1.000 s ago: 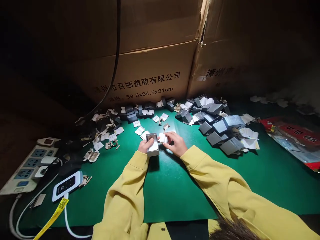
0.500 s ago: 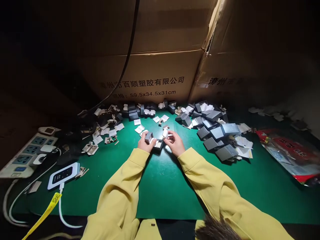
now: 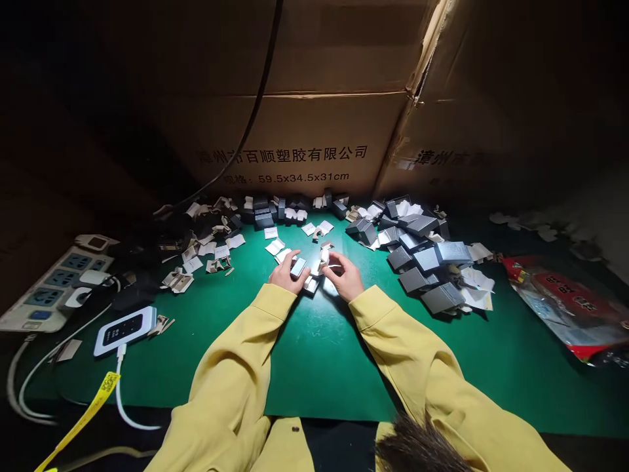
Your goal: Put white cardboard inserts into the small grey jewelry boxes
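Observation:
Over the middle of the green table, my left hand (image 3: pixel 285 274) is closed on a small dark grey box lid (image 3: pixel 298 267), fingers behind it and thumb at its near side. Just beside it, a small box base (image 3: pixel 311 284) with a white inside sits between my two hands; whether it is joined to the lid I cannot tell. My right hand (image 3: pixel 346 278) pinches a small white insert (image 3: pixel 324 258) between thumb and fingers, close above the base. Loose white paper pieces (image 3: pixel 275 246) lie just beyond my left hand.
Grey boxes (image 3: pixel 426 261) and papers are heaped at the right, near a red clear-plastic bag (image 3: pixel 565 308). Card scraps (image 3: pixel 177 280) lie left. A power strip (image 3: pixel 59 288) and a white cabled device (image 3: pixel 125 330) occupy the left edge. Large cartons (image 3: pixel 295 124) stand behind.
The lid in my left hand has tipped over, so its outer top now faces up instead of its side. My right hand keeps the white insert in nearly the same place.

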{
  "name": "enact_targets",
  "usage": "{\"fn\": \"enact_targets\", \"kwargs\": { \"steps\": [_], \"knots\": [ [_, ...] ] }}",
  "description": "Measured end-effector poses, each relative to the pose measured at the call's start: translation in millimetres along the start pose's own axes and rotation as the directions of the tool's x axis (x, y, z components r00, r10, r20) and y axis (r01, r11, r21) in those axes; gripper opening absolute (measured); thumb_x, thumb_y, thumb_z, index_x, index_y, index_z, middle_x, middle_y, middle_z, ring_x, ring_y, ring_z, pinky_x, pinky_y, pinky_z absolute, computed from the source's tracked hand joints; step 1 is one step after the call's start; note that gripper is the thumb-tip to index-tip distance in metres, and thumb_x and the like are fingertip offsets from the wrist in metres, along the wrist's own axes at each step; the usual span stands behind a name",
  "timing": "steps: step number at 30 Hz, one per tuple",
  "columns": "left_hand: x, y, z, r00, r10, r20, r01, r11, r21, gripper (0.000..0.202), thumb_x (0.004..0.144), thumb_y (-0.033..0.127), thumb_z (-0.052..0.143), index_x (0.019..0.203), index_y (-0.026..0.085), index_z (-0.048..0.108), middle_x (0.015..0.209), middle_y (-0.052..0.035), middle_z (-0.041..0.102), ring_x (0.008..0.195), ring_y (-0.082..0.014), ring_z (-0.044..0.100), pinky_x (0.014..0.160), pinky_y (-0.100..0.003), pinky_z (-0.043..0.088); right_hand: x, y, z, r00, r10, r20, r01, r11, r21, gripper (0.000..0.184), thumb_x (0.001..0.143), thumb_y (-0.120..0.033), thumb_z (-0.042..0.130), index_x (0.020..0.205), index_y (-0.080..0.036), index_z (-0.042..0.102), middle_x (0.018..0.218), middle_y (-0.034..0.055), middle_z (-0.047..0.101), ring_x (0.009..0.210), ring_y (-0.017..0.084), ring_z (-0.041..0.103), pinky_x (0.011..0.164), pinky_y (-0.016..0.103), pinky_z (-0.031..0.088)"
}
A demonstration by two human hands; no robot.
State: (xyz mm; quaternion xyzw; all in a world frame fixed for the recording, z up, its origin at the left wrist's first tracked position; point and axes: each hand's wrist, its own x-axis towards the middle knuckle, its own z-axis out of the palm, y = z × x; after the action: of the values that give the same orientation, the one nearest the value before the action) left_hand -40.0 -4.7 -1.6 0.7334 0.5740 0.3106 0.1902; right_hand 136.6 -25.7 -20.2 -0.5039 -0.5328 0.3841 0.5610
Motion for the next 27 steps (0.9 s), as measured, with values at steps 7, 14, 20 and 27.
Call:
{"fn": "enact_targets", "kwargs": {
  "steps": [7,14,20,27],
  "knots": [
    [1,5,-0.3,0.989,-0.056,-0.134,0.037,0.989,-0.140,0.031,0.081,0.028,0.057,0.111,0.022,0.060,0.095,-0.0033,0.073,0.089,-0.0196,0.069,0.083,-0.031,0.053,0,-4,1,0.999,0.011,-0.038,-0.011,1.000,-0.007,0.042,0.072,-0.040,0.066,0.108,-0.020,0.062,0.102,0.0079,0.063,0.091,0.020,0.062,0.077,0.036,0.056],
    [1,7,0.2,0.979,-0.111,-0.171,0.084,0.983,-0.162,0.023,0.081,0.022,0.055,0.101,0.021,0.065,0.088,-0.0046,0.073,0.080,-0.0187,0.070,0.079,-0.030,0.055,-1,-4,0,0.999,0.003,-0.037,-0.005,0.999,-0.049,0.042,0.072,-0.038,0.065,0.110,-0.020,0.062,0.104,0.0076,0.065,0.090,0.020,0.062,0.080,0.036,0.055],
    [1,10,-3.6,0.982,-0.131,-0.133,0.122,0.990,-0.076,0.031,0.079,0.030,0.059,0.109,0.025,0.064,0.089,-0.0019,0.073,0.088,-0.0188,0.069,0.084,-0.028,0.052,2,-3,-2,0.997,0.032,-0.072,-0.040,0.993,-0.111,0.044,0.072,-0.041,0.064,0.110,-0.019,0.063,0.100,0.0069,0.066,0.076,0.015,0.059,0.066,0.029,0.052],
    [5,6,-14.5,0.996,-0.078,-0.036,0.076,0.995,-0.067,0.039,0.078,0.032,0.059,0.116,0.023,0.061,0.098,-0.0039,0.071,0.090,-0.0209,0.067,0.086,-0.031,0.050,7,-2,-9,0.991,0.113,-0.071,-0.116,0.992,-0.041,0.050,0.070,-0.045,0.063,0.113,-0.019,0.062,0.096,0.0052,0.066,0.061,0.011,0.053,0.052,0.025,0.047]
  ]
}}
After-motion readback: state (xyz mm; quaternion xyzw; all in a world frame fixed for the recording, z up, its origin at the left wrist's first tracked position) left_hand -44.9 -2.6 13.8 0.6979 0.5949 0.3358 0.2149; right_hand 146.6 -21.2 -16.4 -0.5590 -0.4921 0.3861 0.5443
